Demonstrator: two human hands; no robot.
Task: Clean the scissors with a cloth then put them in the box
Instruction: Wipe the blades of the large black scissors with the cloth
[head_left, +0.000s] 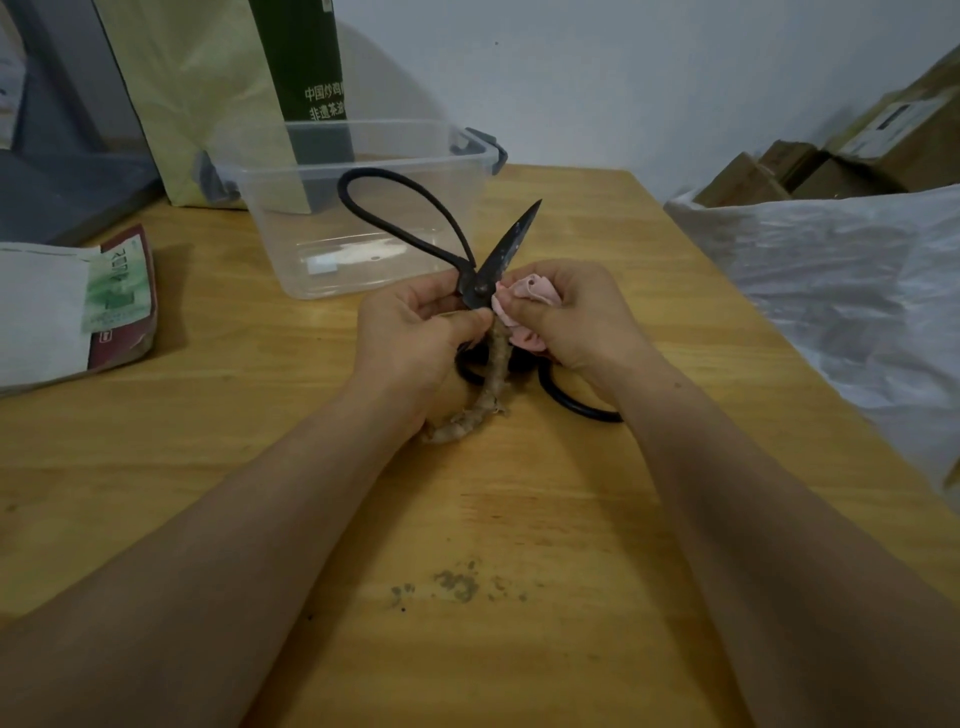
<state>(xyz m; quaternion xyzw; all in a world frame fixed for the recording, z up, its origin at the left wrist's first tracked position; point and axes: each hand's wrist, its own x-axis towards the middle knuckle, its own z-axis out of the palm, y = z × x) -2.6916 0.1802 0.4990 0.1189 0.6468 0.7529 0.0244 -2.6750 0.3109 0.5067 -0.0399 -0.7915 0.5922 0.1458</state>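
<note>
Black iron scissors (503, 248) are held above the wooden table (519, 519), one blade pointing up and to the right, one big loop handle (363, 182) up and to the left. A handle wrapped in tan cord (493, 374) hangs down towards the table. My left hand (415, 332) grips the scissors just under the pivot. My right hand (582, 317) holds a bunched pink cloth (530, 291) against the blade base. The clear plastic box (291, 260) with grey latches stands open right behind the scissors.
A black loop of another pair of scissors (571, 405) lies on the table under my right wrist. A paper bag (197, 104) and a dark green bag (311, 62) stand behind the box. A red packet (124, 291) lies left, white plastic sheeting (841, 291) right.
</note>
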